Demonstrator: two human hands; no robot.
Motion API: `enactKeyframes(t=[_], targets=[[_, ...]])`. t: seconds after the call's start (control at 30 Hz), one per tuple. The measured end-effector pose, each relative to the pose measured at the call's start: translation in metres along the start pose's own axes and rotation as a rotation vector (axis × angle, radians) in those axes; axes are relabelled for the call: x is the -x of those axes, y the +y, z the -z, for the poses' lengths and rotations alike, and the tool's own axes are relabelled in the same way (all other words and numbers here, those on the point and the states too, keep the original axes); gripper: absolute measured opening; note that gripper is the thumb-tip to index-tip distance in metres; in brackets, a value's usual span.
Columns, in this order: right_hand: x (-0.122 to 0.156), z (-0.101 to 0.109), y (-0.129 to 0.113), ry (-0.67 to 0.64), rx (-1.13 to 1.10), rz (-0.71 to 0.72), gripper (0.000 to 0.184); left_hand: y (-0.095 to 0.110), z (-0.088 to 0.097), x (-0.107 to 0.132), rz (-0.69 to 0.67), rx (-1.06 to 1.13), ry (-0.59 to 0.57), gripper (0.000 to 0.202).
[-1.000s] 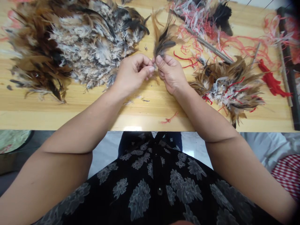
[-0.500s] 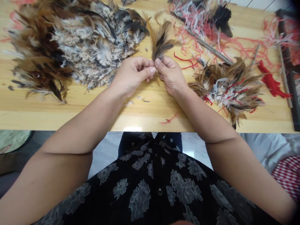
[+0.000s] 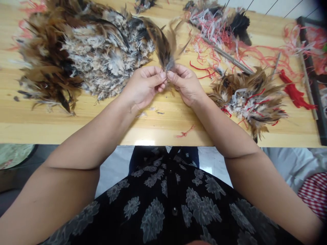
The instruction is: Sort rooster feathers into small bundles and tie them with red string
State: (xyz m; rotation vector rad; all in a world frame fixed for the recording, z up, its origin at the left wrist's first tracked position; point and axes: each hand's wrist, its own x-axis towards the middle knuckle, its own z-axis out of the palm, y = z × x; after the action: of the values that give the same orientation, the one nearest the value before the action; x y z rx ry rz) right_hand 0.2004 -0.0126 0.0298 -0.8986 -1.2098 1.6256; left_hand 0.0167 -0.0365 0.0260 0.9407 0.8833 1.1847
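Observation:
Above the wooden table, a small bunch of brown and dark feathers (image 3: 165, 49) fans out away from me, pinched at its base. My left hand (image 3: 148, 83) closes thumb and fingers on the quill ends from the left. From the right, the thumb and fingertips of my right hand (image 3: 185, 81) grip the same base, touching the left fingertips. The quill ends are mostly hidden between the fingers. Left of my hands lies a big heap of feathers (image 3: 102, 61), pale and fluffy in its middle. To the right sits a smaller pile of feather bunches (image 3: 250, 98) with red ties.
Tangled pink and white strips (image 3: 212, 23) lie at the back right beside thin sticks (image 3: 227, 56). A bundle of red yarn (image 3: 296, 90) rests near a dark frame (image 3: 315, 81) at the right. A scrap of red thread (image 3: 185, 131) is near the table's front edge (image 3: 143, 139).
The feather bunch has turned and spread, with more dark feathers now leaning left. Both hands keep their pinch at its base. The whole view has shifted slightly.

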Motion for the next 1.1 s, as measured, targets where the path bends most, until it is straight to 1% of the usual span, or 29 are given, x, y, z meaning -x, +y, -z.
enactKeyframes(t=[0.07, 0.13, 0.27, 0.43, 0.57, 0.63, 0.7, 0.77, 0.83, 0.9, 0.97, 1.03, 1.1], targets=[[0.005, -0.004, -0.009, 0.017, -0.007, -0.046, 0.059, 0.001, 0.0, 0.001, 0.024, 0.001, -0.012, 0.05], [0.009, -0.008, -0.016, 0.035, -0.003, -0.083, 0.058, 0.001, 0.001, 0.0, 0.035, -0.005, 0.002, 0.05], [0.009, -0.011, -0.019, 0.069, 0.031, -0.136, 0.059, -0.001, 0.001, -0.002, 0.022, -0.051, 0.017, 0.054], [0.006, -0.01, -0.014, 0.115, 0.066, -0.093, 0.058, -0.004, -0.001, 0.0, -0.026, -0.132, -0.001, 0.056], [0.007, -0.01, -0.011, 0.119, 0.074, -0.059, 0.059, 0.003, 0.0, 0.002, -0.023, -0.171, 0.023, 0.052], [0.006, -0.008, -0.009, 0.14, 0.074, -0.056, 0.053, 0.009, 0.003, -0.001, -0.083, -0.221, 0.05, 0.046], [0.004, -0.005, -0.007, 0.188, 0.077, -0.06, 0.047, 0.016, 0.01, -0.005, -0.214, -0.291, 0.113, 0.039], [0.001, -0.002, -0.007, 0.24, 0.08, -0.063, 0.045, 0.023, 0.019, -0.009, -0.342, -0.388, 0.189, 0.032], [-0.001, -0.002, -0.011, 0.273, 0.067, -0.072, 0.044, 0.027, 0.03, -0.012, -0.386, -0.515, 0.21, 0.03], [0.0, -0.005, -0.018, 0.287, 0.014, -0.099, 0.044, 0.028, 0.042, -0.014, -0.366, -0.64, 0.16, 0.029], [0.003, -0.009, -0.025, 0.315, -0.056, -0.142, 0.048, 0.024, 0.053, -0.015, -0.362, -0.708, 0.085, 0.026], [0.005, -0.013, -0.031, 0.339, -0.095, -0.176, 0.052, 0.016, 0.058, -0.017, -0.393, -0.707, 0.028, 0.023], [0.005, -0.013, -0.032, 0.336, -0.103, -0.178, 0.051, 0.007, 0.058, -0.019, -0.409, -0.691, -0.007, 0.018]])
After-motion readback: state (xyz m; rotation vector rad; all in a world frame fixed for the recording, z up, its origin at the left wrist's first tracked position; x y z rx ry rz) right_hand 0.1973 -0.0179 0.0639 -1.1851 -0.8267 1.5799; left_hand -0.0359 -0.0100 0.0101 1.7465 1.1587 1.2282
